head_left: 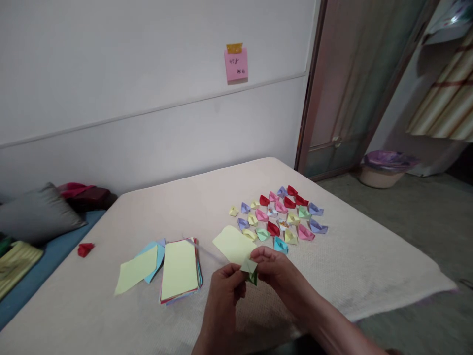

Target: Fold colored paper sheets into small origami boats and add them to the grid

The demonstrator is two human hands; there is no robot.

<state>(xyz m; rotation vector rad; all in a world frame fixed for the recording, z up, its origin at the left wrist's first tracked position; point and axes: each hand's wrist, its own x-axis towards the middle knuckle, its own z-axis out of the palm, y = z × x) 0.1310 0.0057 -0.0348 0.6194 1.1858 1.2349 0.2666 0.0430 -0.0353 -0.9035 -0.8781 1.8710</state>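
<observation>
Between my two hands is a small folded green paper (pixel 250 267), its top a pale square with a darker green flap below. My left hand (pixel 228 286) pinches its left side with thumb and fingers. On its right side my right hand (pixel 271 264) grips it, fingers curled. Just behind the hands lies a flat pale yellow sheet (pixel 233 241). Beyond it, to the right, stand several small folded paper boats (pixel 273 229) in red, pink, yellow, green, blue and purple, set in rough rows.
A stack of coloured paper (pixel 180 268) lies left of my hands, with loose yellow (pixel 136 270) and blue sheets beside it. A red folded paper (pixel 85 249) sits at the far left of the cloth-covered surface (pixel 177 207). A lined bin (pixel 384 170) stands on the floor at right.
</observation>
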